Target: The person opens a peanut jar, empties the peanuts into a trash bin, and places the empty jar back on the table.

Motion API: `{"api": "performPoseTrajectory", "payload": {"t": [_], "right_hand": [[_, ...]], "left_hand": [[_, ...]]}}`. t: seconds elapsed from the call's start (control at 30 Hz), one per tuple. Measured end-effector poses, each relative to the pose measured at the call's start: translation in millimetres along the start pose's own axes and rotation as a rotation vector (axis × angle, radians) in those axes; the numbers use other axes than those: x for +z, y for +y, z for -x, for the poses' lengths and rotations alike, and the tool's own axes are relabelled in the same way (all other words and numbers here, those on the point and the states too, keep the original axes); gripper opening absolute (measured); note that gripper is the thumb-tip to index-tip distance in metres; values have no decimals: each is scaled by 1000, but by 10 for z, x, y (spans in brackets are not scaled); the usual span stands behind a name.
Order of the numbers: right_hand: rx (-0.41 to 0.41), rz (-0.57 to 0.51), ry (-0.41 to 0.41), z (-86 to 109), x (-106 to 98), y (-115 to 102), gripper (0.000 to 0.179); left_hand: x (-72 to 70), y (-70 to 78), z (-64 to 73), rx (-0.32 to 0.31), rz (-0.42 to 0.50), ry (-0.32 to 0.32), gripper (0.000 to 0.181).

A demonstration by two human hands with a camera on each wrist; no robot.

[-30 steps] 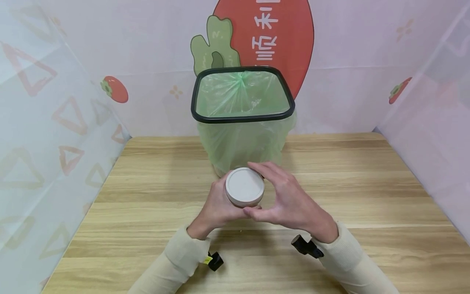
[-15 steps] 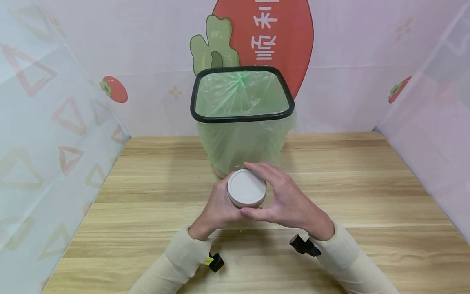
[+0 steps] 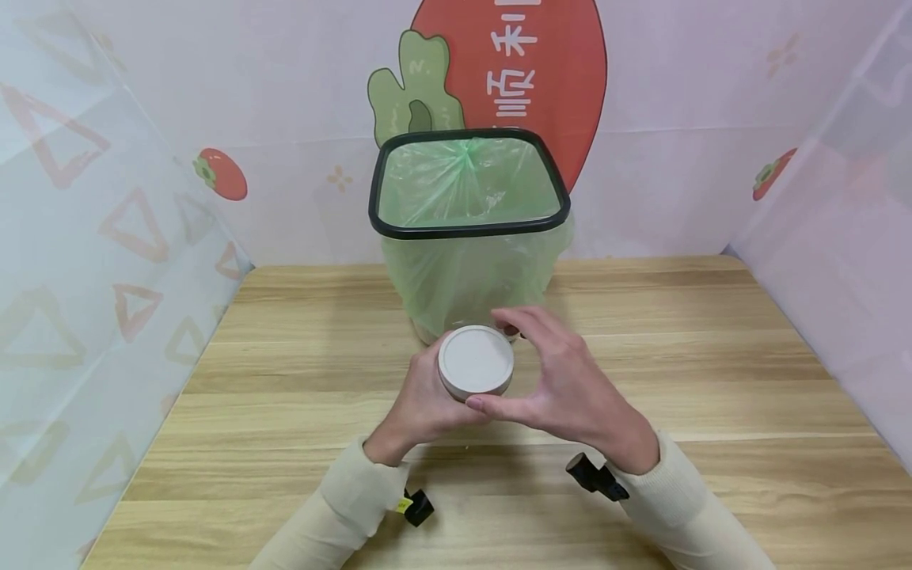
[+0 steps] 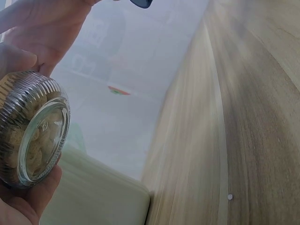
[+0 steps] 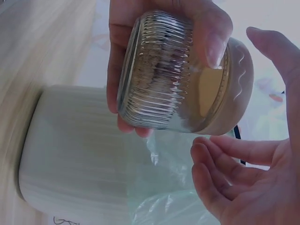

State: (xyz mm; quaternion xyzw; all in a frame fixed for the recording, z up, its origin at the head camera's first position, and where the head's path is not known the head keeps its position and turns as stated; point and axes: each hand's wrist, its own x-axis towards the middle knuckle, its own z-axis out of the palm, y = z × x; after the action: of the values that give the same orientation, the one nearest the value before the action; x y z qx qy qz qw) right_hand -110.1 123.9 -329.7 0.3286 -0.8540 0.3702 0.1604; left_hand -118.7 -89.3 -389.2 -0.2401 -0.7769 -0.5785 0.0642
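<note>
A ribbed glass jar (image 5: 157, 70) with a pale screw lid (image 3: 476, 360) is held up off the table, lid upward. Through its glass, in the left wrist view, brownish contents show at the base. My left hand (image 3: 426, 400) grips the jar's body, its thumb lying along the glass just under the lid in the right wrist view. Around the lid curves my right hand (image 3: 570, 388), its thumb on the near side and its fingers on the far side. A gap shows between that thumb and the lid (image 5: 232, 89) in the right wrist view.
Just beyond the hands stands a bin with a black rim (image 3: 470, 232), lined with a green plastic bag (image 3: 473, 273). Beneath is a wood-grain table (image 3: 306, 380). Printed cloth walls (image 3: 299, 198) enclose the back and sides.
Half a second ago my right fingers and thumb lay against the lid; the fingers have since lifted away to the right. My left hand and the jar have shifted slightly left.
</note>
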Motion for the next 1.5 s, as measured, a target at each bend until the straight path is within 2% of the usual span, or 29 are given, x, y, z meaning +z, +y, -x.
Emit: {"api": "performPoseTrajectory", "payload": {"t": [0.17,0.33,0.5,1.07,1.3,1.5], "right_hand": [[-13,30,52,-3,-3,-18,78],[1,54,66,-2,14,-25,75],[17,55,55,-2,47,-26,74],[31,6,17,-3,33,-5,73],[20,-35,0,-9,7,6,73],[8,-58,-14,-13,-5,26,73]], "left_hand": [[-1,5,3,-13,7,5,81],[-2,-2,-2,-1,0,15,80],[1,-16,-6,15,-2,21,79],[2,8,5,-3,-2,14,79],[-4,30,7,-32,13,0,81],[-4,21,7,-24,15,7,79]]}}
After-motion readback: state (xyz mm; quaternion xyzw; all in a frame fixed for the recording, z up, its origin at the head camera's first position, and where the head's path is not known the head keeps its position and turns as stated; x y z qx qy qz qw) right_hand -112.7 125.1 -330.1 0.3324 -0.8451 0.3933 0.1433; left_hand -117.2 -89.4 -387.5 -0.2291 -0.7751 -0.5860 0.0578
